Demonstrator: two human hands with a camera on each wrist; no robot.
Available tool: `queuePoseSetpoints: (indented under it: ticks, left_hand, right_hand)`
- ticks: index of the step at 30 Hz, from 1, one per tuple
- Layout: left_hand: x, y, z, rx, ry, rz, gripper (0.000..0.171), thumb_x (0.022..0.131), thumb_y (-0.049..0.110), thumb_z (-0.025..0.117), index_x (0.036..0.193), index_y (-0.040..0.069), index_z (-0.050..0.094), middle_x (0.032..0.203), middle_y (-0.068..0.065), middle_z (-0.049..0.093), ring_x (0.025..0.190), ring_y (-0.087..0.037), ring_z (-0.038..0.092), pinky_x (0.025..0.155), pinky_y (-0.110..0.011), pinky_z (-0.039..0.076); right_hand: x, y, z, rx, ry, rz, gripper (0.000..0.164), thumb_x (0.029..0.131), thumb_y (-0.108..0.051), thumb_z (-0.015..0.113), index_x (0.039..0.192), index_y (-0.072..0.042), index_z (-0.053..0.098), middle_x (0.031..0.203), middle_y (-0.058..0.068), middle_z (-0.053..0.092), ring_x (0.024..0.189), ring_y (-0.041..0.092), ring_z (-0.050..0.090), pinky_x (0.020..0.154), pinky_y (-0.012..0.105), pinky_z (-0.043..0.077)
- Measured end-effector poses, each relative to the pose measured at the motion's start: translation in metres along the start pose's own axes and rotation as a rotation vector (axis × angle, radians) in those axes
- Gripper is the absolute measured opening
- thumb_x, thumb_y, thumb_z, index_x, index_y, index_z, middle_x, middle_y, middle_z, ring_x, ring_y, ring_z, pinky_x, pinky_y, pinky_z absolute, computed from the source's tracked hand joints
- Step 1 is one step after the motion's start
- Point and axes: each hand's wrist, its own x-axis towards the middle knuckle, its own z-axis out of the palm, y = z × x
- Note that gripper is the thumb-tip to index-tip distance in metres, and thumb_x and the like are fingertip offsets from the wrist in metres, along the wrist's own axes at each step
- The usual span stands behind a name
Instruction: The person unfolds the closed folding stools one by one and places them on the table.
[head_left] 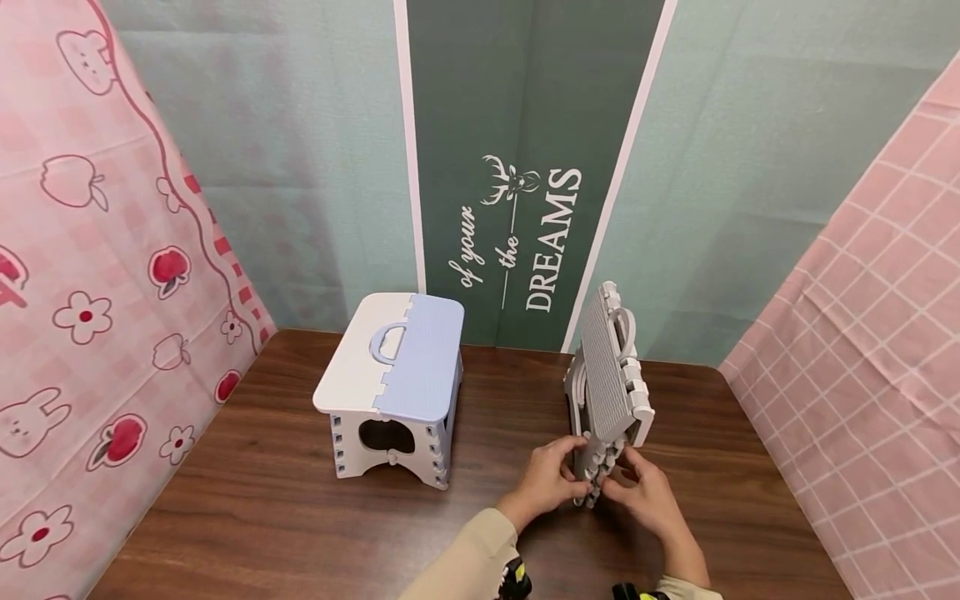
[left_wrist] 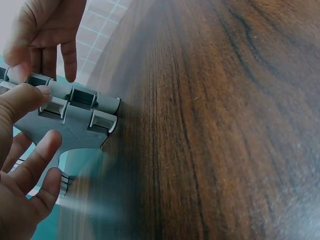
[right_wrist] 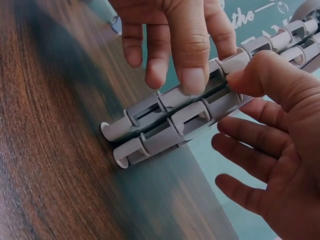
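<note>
A grey folding stool (head_left: 607,375) stands partly folded on the right part of the table, its top tilted up in a narrow peak with a carrying handle. My left hand (head_left: 551,479) grips the left side of its near hinged end. On the right side of the same end, my right hand (head_left: 641,492) takes hold with thumb and fingers. In the right wrist view, two hinge columns (right_wrist: 165,115) stand close together, with a thumb pressed on each. Some fingertips are hidden behind the panels. The left wrist view shows the lower hinge segments (left_wrist: 82,97) near the tabletop.
A white and blue folding stool (head_left: 420,358) stands unfolded on the left of the brown wooden table (head_left: 300,533). Behind hangs a green cloth (head_left: 315,167) with white lettering. Pink patterned cloths (head_left: 75,333) flank both sides.
</note>
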Motion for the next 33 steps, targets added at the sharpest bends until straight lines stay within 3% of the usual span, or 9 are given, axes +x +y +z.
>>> queuePoseSetpoints:
  ticks: [9,15,20,24,29,33]
  left_hand:
    - [0.001,-0.002,0.0,0.0,0.007,0.009,0.06,0.064,0.004,0.082,0.118,0.01,0.057,0.108,-0.005,0.062,0.056,0.006,0.052,0.051,-0.008,0.042]
    - [0.001,-0.004,-0.001,0.012,0.0,0.031,0.06,0.063,0.006,0.083,0.116,0.01,0.057,0.105,-0.008,0.062,0.052,0.01,0.047,0.049,-0.008,0.041]
    - [0.0,-0.006,-0.003,0.032,0.01,0.054,0.06,0.061,0.006,0.082,0.115,0.009,0.057,0.102,-0.009,0.062,0.052,0.011,0.046,0.05,-0.008,0.041]
    - [-0.001,-0.005,-0.005,0.085,0.033,0.065,0.058,0.059,0.011,0.079,0.113,0.012,0.057,0.097,-0.005,0.061,0.053,0.011,0.047,0.051,-0.007,0.04]
    - [-0.001,-0.002,-0.006,0.192,0.074,0.067,0.055,0.059,0.021,0.075,0.112,0.017,0.059,0.094,0.003,0.061,0.059,0.005,0.049,0.052,-0.009,0.037]
    - [-0.001,-0.002,-0.005,0.254,0.086,0.081,0.055,0.059,0.025,0.074,0.112,0.018,0.059,0.093,0.005,0.06,0.062,0.001,0.047,0.052,-0.011,0.035]
  right_hand:
    - [0.004,0.0,-0.001,0.091,-0.033,0.015,0.053,0.073,0.002,0.074,0.121,0.007,0.052,0.105,0.02,0.064,0.092,0.013,0.06,0.076,0.033,0.051]
    - [0.005,0.002,-0.003,0.034,-0.037,0.034,0.05,0.07,0.0,0.075,0.116,0.006,0.055,0.1,0.017,0.065,0.089,0.018,0.06,0.076,0.037,0.05]
    - [0.007,0.002,-0.003,-0.056,-0.014,0.06,0.046,0.065,-0.007,0.077,0.106,0.001,0.058,0.084,0.006,0.062,0.07,0.018,0.054,0.059,0.03,0.045]
    - [0.006,0.005,-0.002,-0.024,-0.018,0.087,0.042,0.066,-0.006,0.077,0.102,-0.001,0.057,0.078,0.003,0.059,0.066,0.014,0.051,0.057,0.027,0.043]
    - [-0.001,-0.002,-0.006,0.017,0.015,0.078,0.049,0.068,0.004,0.073,0.113,0.001,0.054,0.084,0.005,0.059,0.068,0.012,0.052,0.058,0.027,0.044]
    - [-0.008,-0.004,-0.012,0.048,0.037,0.048,0.045,0.069,0.008,0.071,0.111,0.002,0.055,0.082,0.005,0.06,0.068,0.009,0.052,0.057,0.026,0.045]
